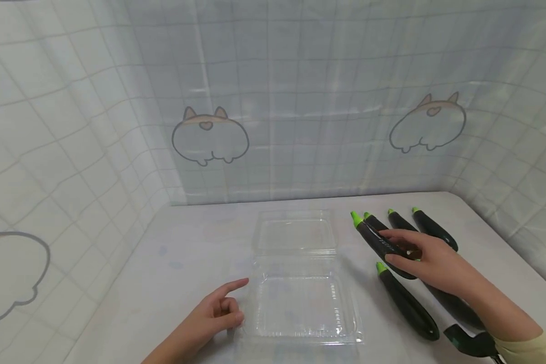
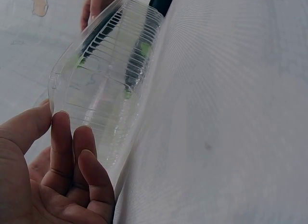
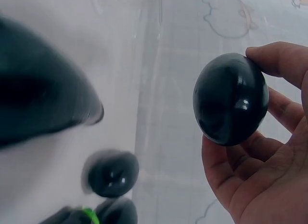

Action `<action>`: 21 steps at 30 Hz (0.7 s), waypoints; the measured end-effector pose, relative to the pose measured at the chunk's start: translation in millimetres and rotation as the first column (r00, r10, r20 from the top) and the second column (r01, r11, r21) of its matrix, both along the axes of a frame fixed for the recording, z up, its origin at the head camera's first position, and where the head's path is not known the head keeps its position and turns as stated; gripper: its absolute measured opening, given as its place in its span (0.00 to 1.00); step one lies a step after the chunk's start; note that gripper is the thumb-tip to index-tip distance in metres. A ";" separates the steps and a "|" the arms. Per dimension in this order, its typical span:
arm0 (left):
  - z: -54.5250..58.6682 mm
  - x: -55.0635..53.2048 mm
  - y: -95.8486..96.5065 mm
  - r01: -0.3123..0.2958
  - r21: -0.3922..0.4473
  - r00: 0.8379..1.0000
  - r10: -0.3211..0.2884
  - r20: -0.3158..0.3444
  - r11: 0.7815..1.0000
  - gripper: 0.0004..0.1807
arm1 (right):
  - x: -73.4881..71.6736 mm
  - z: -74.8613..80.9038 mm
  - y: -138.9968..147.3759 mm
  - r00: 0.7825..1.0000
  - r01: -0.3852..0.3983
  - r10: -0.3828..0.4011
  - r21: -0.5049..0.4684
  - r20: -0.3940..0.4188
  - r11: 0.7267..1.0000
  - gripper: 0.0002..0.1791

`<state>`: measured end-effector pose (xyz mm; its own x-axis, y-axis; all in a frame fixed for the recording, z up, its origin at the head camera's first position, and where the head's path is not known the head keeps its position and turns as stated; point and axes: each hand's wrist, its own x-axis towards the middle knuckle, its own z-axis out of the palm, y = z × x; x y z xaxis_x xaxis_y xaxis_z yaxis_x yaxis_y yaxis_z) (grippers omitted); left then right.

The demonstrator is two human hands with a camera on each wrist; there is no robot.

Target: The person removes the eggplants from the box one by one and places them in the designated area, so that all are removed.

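My right hand [image 1: 429, 255] grips a dark eggplant [image 1: 375, 240] with a bright green stem, raised and tilted, the stem pointing away to the upper left. In the right wrist view, its glossy round end [image 3: 231, 98] sits between thumb and fingers. A clear plastic clamshell box [image 1: 346, 303] lies unfolded on the table, its lid [image 1: 296, 212] laid back toward the far edge. At the box's left rim is my left hand [image 1: 216, 308], index finger straight and the other fingers loosely curled. The left wrist view has the fingertips [image 2: 61, 123] right at the rim.
Several more eggplants lie at the right: one near the front [image 1: 409, 303], one at the far right [image 1: 434, 230], others partly hidden by my right hand and forearm. A gridded curtain [image 1: 300, 101] with cartoon animals surrounds the white table [image 1: 177, 242] at its back and sides.
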<state>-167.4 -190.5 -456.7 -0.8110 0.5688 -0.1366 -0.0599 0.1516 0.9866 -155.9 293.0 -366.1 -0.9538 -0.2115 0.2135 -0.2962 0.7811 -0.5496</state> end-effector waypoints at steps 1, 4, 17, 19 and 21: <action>0.1 0.2 0.1 -0.002 0.001 1.000 0.002 0.002 1.000 0.36 | 1.1 -0.4 3.0 1.000 0.004 -0.004 -0.009 0.002 1.000 0.28; 0.2 0.6 0.5 0.001 0.004 1.000 -0.001 0.000 1.000 0.36 | 3.9 -2.5 12.3 1.000 0.018 -0.018 -0.017 -0.001 1.000 0.27; 1.6 -1.6 1.2 -0.004 -0.014 1.000 0.004 -0.001 1.000 0.36 | 15.4 -14.5 54.1 0.994 0.107 -0.106 -0.033 0.013 0.994 0.28; 2.3 -1.3 1.1 -0.009 -0.017 1.000 0.009 0.002 1.000 0.36 | 17.3 -16.6 59.2 0.993 0.115 -0.114 -0.040 0.023 0.993 0.28; 2.3 -1.0 1.0 -0.006 -0.017 1.000 0.006 0.000 1.000 0.37 | 19.8 -19.0 63.9 0.991 0.129 -0.128 -0.048 0.025 0.990 0.28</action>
<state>-168.4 -189.6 -454.3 -0.8143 0.5617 -0.1464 -0.0610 0.1680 0.9839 -136.1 356.9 -385.2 -0.9770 -0.0764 0.1991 -0.1823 0.7837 -0.5938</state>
